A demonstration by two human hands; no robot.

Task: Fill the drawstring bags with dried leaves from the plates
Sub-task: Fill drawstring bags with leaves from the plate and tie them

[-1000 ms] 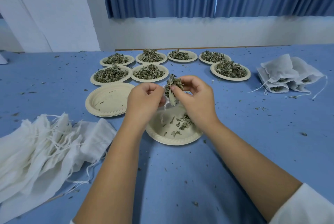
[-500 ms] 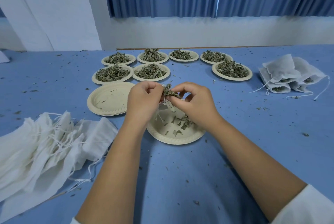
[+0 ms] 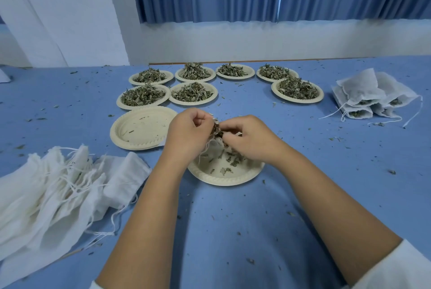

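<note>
Surface: blue table [image 3: 233, 230].
Left hand [image 3: 186, 136]: pinches small white cloth drawstring bag [image 3: 211, 145] open.
Right hand [image 3: 248, 140]: pinches dried green leaves [image 3: 217, 132] in, over round beige paper plate [image 3: 224, 181], likely to catch spills.

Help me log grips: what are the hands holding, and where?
Left hand pinches the drawstring bag at its mouth; right hand pinches dried leaves at that opening.

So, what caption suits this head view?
Left hand holds a bag open; right hand presses leaves in, over a plate.
</note>
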